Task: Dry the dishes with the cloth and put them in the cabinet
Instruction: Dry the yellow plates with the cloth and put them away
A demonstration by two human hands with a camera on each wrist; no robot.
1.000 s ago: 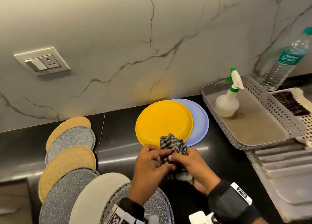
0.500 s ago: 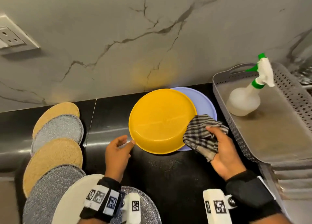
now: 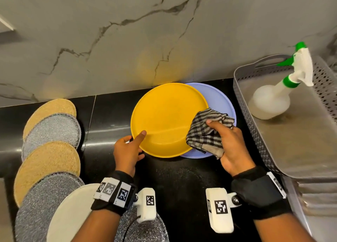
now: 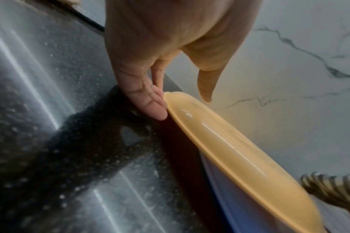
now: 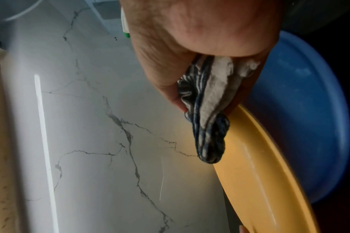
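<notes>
A yellow plate lies partly on top of a blue plate on the black counter, against the marble wall. My left hand holds the yellow plate's left rim, thumb over the edge and fingers under it. In the left wrist view that rim stands a little off the counter. My right hand grips a bunched black-and-white checked cloth. The cloth lies against the right rim of the yellow plate, over the blue plate.
A grey perforated tray with a white and green spray bottle stands close on the right. Several round tan and silver placemats and a white plate lie on the left. Bare black counter lies in front of the plates.
Both hands held the cloth together a second ago. The left hand let go and took the yellow plate's left rim. The right hand carried the cloth to the plate's right side.
</notes>
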